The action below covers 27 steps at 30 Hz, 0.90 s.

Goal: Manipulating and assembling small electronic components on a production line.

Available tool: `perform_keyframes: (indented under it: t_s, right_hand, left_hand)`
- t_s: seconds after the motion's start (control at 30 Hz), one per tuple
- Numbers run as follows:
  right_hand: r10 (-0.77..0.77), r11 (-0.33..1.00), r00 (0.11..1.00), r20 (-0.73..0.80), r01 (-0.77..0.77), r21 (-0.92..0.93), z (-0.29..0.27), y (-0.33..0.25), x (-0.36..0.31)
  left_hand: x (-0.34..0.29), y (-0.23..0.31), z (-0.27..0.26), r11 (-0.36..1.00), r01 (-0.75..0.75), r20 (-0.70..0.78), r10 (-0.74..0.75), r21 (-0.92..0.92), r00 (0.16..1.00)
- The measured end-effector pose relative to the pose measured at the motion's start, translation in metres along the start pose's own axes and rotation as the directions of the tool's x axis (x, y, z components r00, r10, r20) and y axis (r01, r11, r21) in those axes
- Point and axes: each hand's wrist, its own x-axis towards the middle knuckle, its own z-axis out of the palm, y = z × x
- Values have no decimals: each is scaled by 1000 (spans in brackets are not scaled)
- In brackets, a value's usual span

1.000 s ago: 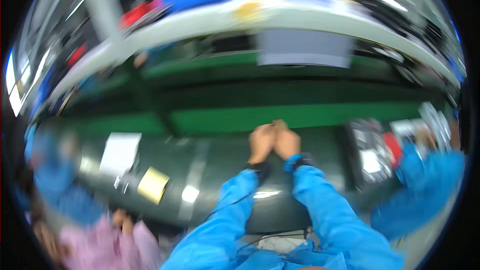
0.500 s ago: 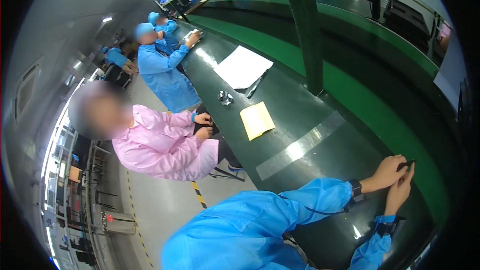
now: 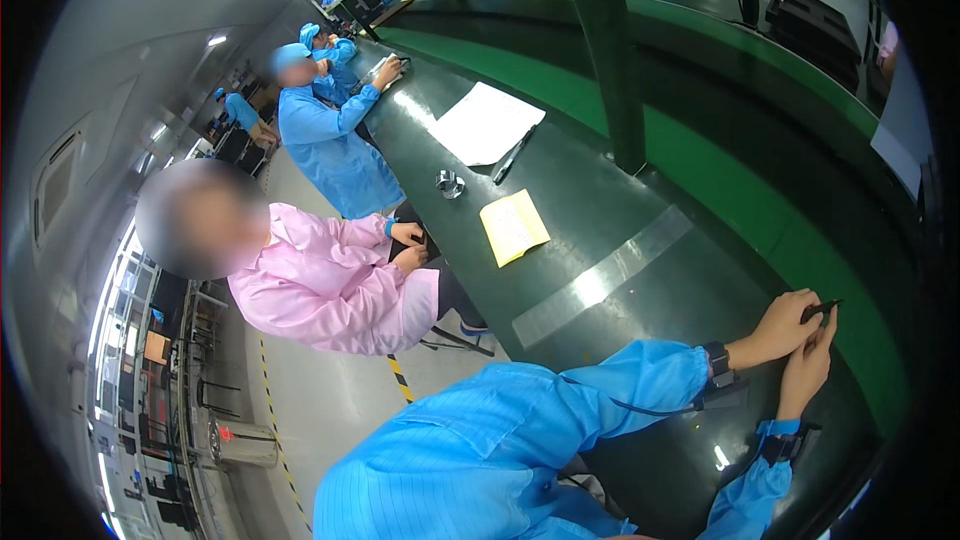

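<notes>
My left hand (image 3: 780,326) and my right hand (image 3: 806,372) meet above the green tabletop, close to its edge strip. Between their fingers is a slim, dark pen (image 3: 824,309), its dark end pointing away to the right. My left fingers curl round one end. A fingertip of my right hand touches it from below, while its other fingers are partly hidden. Both wrists wear dark straps with small devices over blue sleeves. Left of my hands, a clear strip of tape (image 3: 605,277) lies across the table.
Farther along the table (image 3: 590,210) lie a yellow note (image 3: 514,228), a small shiny roll (image 3: 449,184), a marker (image 3: 514,155) and white papers (image 3: 487,124). A green post (image 3: 610,70) rises at the table's far side. A person in pink (image 3: 330,280) sits at left; others in blue sit beyond.
My hands and the pen have shifted slightly up and to the right in view. Both hands stay together round the pen.
</notes>
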Motion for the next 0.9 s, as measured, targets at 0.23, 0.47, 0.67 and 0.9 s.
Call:
perform_keyframes:
  t_s: [0.23,0.47,0.67,0.9]
  right_hand:
    - [3,1000,999,33,-3,0,9,6,-3]
    - [-13,999,1000,18,14,-45,-14,-2,2]
    - [35,991,999,10,-33,-130,5,-57,0]
    - [-162,986,983,-81,164,15,-19,-32,1]
  left_hand:
    - [-5,-6,-4,987,-158,-106,158,14,982]
    - [4,23,-2,980,21,25,-16,-197,1000]
    - [1,30,-44,981,-37,53,28,188,998]
    - [8,13,-14,967,183,83,-170,-178,982]
